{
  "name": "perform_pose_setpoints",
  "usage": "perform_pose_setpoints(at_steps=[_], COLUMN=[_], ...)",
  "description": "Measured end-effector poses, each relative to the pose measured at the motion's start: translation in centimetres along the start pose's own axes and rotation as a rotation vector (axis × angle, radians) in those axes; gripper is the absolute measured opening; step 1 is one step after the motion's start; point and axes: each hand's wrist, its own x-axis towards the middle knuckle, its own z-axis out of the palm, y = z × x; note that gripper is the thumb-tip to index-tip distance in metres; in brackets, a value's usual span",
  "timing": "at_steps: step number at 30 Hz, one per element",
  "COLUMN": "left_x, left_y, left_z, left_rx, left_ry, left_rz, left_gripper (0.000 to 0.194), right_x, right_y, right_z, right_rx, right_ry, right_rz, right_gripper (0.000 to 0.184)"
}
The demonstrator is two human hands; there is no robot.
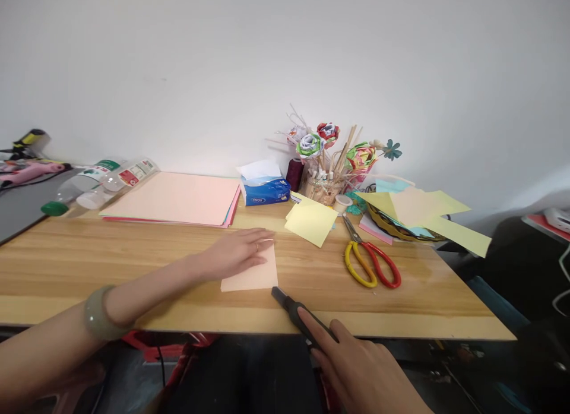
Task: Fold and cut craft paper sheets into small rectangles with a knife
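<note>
My left hand (238, 253) lies flat across the upper part of a small pink paper (252, 278), its fingers stretched out and pressing it to the table. In my right hand (351, 360) is a black utility knife (303, 322), gripped with the index finger along its top. The knife's tip meets or nearly meets the paper's lower right corner; I cannot tell whether it touches. To the right, yellow square papers (312, 221) are piled beside scissors (369, 256) with one yellow and one red handle.
A stack of large coloured sheets (178, 199) lies at the back left, near plastic bottles (95, 179). Behind stand a blue tissue pack (265, 191) and a jar (318, 190) with sticks and paper flowers. A basket (392, 228) of paper scraps sits at the right. The table's front edge (249, 332) is close.
</note>
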Motion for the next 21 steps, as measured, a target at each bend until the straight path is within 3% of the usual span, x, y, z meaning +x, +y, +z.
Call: perform_pose_setpoints(at_steps=[7,21], left_x=[-0.6,-0.7], left_y=[1.2,1.2], left_z=[1.3,1.6], left_rx=[-0.044,-0.040], left_ry=[-0.212,-0.214], left_rz=[-0.113,-0.123], left_gripper=[0.059,0.061], right_x=[0.6,0.5], right_y=[0.0,0.4], right_z=[0.0,0.1], right_rx=[-0.023,0.018], right_ry=[0.011,-0.098], right_rz=[0.016,-0.005], right_gripper=[0.056,0.059])
